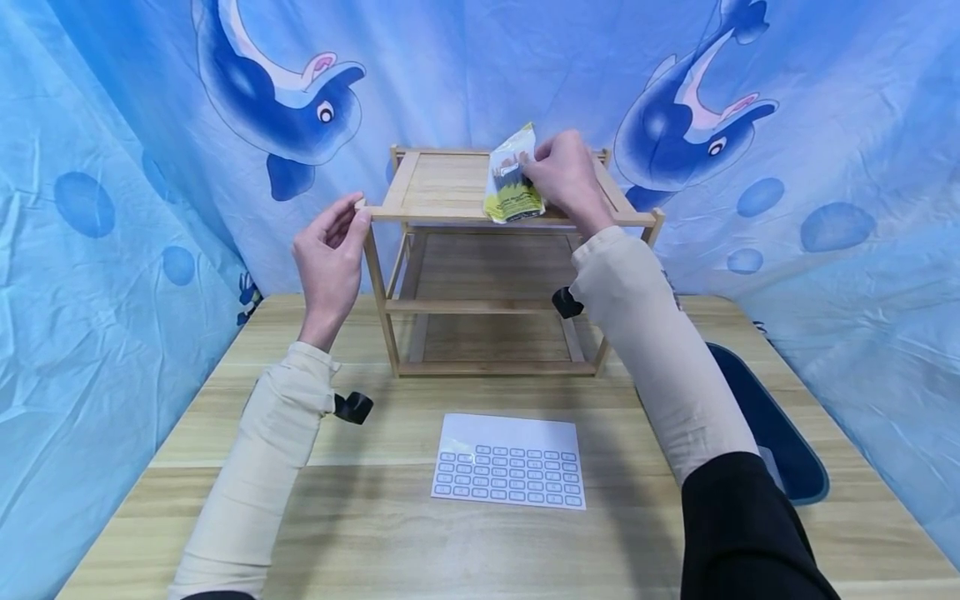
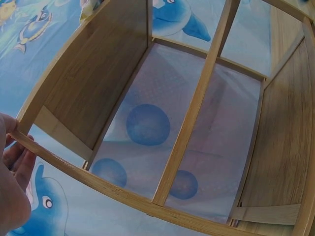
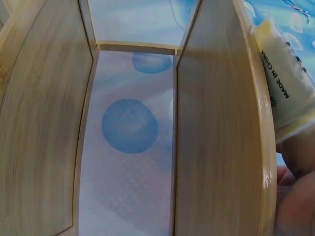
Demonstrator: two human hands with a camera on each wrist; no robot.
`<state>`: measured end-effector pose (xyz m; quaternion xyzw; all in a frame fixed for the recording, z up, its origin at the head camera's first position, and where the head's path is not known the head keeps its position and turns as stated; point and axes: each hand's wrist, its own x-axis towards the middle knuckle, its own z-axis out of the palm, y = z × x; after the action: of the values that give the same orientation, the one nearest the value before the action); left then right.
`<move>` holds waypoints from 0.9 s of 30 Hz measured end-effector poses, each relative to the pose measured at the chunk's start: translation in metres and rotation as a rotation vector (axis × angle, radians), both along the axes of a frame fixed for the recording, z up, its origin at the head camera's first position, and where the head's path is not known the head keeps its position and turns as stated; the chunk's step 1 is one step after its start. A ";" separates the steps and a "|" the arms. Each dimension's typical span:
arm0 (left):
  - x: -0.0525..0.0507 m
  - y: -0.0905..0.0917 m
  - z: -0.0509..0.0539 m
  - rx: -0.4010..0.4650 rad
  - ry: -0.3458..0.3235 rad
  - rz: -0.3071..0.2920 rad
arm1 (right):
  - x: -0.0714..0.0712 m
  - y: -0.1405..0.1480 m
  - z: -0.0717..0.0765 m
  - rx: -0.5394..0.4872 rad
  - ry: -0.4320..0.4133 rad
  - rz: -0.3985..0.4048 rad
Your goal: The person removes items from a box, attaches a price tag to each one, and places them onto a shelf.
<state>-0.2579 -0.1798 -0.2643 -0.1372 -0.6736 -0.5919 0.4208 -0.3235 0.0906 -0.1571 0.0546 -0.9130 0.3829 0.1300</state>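
A wooden shelf rack (image 1: 480, 306) with a top board and two lower boards stands at the back of the table. My left hand (image 1: 330, 250) pinches its front left top corner between thumb and fingers; the left wrist view shows the same hand (image 2: 15, 182) at the frame's end. A small white and yellow plastic packet (image 1: 513, 179) with a dark part hangs from my right hand (image 1: 566, 175), over the front edge of the top board. In the right wrist view the packet (image 3: 288, 73) shows the print "MADE IN CHINA", with the fingers (image 3: 300, 152) partly cut off.
A white sheet (image 1: 508, 461) printed with rows of small boxes lies on the table (image 1: 360, 508) before the rack. To the right a dark blue tray (image 1: 780, 433) is partly hidden by my right arm. Blue dolphin-print curtains (image 1: 480, 75) hang behind and at both sides.
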 end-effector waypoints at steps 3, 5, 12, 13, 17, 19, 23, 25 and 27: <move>0.000 0.000 0.000 0.001 0.000 0.001 | 0.000 -0.003 0.000 0.037 0.005 -0.021; 0.000 0.000 0.000 -0.001 -0.001 0.002 | -0.001 -0.004 0.000 0.059 0.011 -0.029; 0.000 -0.001 0.000 -0.001 -0.002 0.005 | -0.003 -0.005 -0.001 0.129 0.048 -0.025; 0.000 -0.001 0.000 0.000 -0.001 0.006 | -0.003 -0.005 -0.001 0.138 0.048 -0.021; -0.001 -0.002 0.000 -0.002 -0.002 0.006 | -0.003 -0.004 -0.001 0.147 0.025 -0.002; -0.001 -0.002 0.000 -0.004 -0.003 0.004 | -0.003 -0.002 0.000 0.156 0.022 0.008; -0.001 -0.001 -0.001 -0.008 0.002 0.003 | -0.001 0.004 0.002 0.164 0.045 0.030; -0.001 -0.001 -0.001 -0.011 0.002 0.004 | 0.001 0.007 0.002 0.175 0.081 0.038; -0.001 -0.001 -0.001 -0.014 0.003 0.005 | 0.004 0.010 0.003 0.165 0.114 0.037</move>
<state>-0.2587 -0.1812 -0.2651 -0.1392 -0.6773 -0.5860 0.4225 -0.3199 0.1010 -0.1543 0.1037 -0.9314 0.3049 0.1695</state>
